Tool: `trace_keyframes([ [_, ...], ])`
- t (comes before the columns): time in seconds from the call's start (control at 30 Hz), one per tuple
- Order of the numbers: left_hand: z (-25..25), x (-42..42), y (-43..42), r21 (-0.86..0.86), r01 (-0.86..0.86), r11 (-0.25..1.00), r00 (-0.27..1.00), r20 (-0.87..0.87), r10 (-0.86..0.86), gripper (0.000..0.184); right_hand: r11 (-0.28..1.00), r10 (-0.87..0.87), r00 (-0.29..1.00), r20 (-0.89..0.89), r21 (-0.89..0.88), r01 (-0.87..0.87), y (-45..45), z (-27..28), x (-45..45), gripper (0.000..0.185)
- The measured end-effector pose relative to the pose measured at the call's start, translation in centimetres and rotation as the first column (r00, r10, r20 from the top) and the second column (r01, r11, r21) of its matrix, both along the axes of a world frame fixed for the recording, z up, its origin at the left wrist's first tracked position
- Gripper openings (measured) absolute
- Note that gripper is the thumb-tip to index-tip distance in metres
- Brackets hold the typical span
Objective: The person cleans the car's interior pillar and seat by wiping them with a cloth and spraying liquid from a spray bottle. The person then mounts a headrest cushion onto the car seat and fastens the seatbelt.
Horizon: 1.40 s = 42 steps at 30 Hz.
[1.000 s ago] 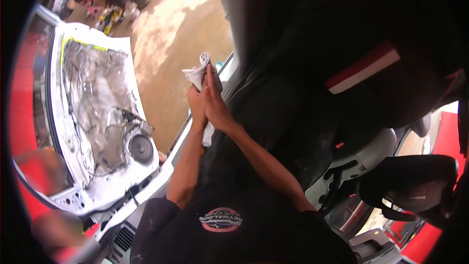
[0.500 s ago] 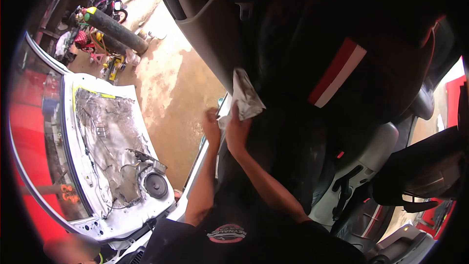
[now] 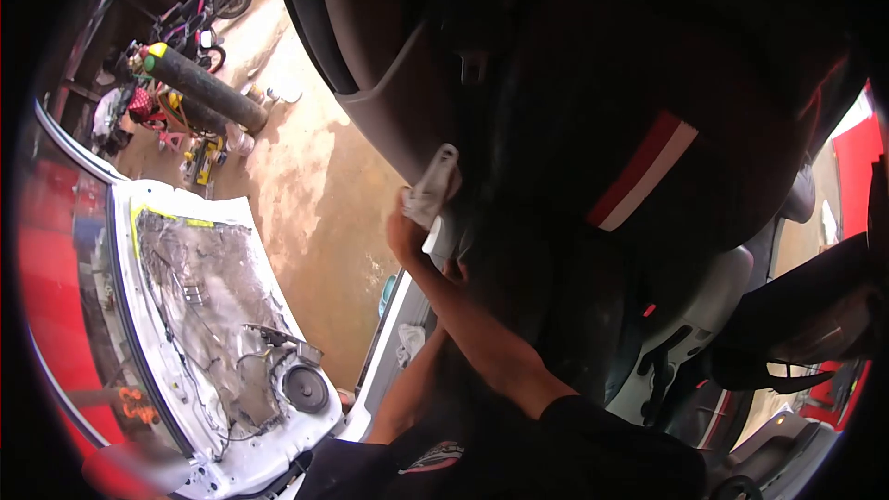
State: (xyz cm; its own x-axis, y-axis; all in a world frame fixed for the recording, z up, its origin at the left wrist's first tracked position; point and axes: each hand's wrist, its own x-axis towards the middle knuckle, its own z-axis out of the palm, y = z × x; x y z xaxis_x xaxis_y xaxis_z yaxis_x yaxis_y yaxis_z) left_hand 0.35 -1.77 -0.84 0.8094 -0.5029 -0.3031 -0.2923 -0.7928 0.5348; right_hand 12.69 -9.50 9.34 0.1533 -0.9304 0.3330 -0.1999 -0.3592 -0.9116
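My right hand (image 3: 404, 233) reaches across to the left and is closed on a pale, smudged rag (image 3: 433, 190). The rag lies against the lower edge of the grey pillar trim (image 3: 394, 93), beside the car's door opening. My left hand (image 3: 454, 268) is lower, beside the dark seat, partly hidden behind my right forearm; its fingers are too dark to read. A crumpled white cloth (image 3: 410, 343) rests on the door sill (image 3: 389, 366) near my left forearm.
An open white car door (image 3: 236, 315), its inner panel stripped and a speaker (image 3: 305, 389) showing, stands at left. Beyond are gas cylinders (image 3: 208, 88) and a motorbike (image 3: 208, 14) on the floor. A dark seat (image 3: 546, 157) with a red-and-white stripe and a centre console (image 3: 681, 338) lie right.
My right hand has moved left and up with the rag, crossing over my left arm. My left hand has dropped down and right, beneath the right forearm. The view has shifted slightly.
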Motion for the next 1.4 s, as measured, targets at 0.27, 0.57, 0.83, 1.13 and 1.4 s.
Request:
trace_keyframes([
  [0.27, -1.2, 0.0, 0.6, 0.039, 0.006, 0.999, 1.000, 0.005, -0.006, 0.034, 0.924, 0.217, 0.946, 0.242, -0.363, -0.119, -6.1, 9.1, -0.2, 0.047],
  [0.57, 0.5, 0.6, -0.1, 0.021, 0.016, 1.000, 0.997, 0.077, -0.017, 0.038, 0.960, 0.130, 0.909, 0.397, 0.178, -0.215, -8.7, 8.9, -2.0, 0.058],
  [0.83, -0.5, 0.3, -0.3, 0.069, 0.002, 0.998, 0.992, 0.128, -0.010, 0.027, 0.924, 0.203, 0.788, 0.582, 0.153, -0.351, -14.1, 8.1, -1.0, 0.048],
  [1.13, 1.3, -0.1, -0.6, 0.054, 0.000, 0.999, 0.998, 0.069, -0.004, 0.030, 0.990, 0.138, 0.949, 0.283, -0.031, -0.135, -9.4, 4.3, -0.3, 0.050],
  [1.4, 1.1, -0.3, 0.6, 0.046, 0.035, 0.998, 0.997, 0.062, -0.038, 0.037, 0.933, 0.051, 0.765, 0.642, 0.243, -0.266, -9.6, 1.9, 0.0, 0.057],
])
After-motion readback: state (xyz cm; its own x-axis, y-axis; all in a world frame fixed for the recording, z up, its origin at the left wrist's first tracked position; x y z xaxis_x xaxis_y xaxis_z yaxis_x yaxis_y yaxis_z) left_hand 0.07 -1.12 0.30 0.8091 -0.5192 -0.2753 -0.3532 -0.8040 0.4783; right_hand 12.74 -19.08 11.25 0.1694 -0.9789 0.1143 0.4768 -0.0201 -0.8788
